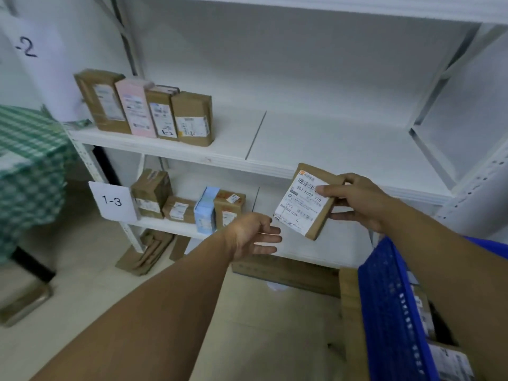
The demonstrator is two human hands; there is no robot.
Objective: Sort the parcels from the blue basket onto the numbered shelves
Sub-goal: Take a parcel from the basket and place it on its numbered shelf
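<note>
Beyond blue basket point(390, 312), pinching brown parcel point(302, 204) by one edge with right hand point(357, 202), before the shelves point(192, 152); holding left hand point(255, 235) open just beside it. Risking a slip from that thin edge pinch. Showing label toward camera, long axis near upright, top leaning right.

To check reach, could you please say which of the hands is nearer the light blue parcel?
Left. The left hand hovers open just right of the light blue parcel; the right hand, farther right, grips a brown parcel.
</note>
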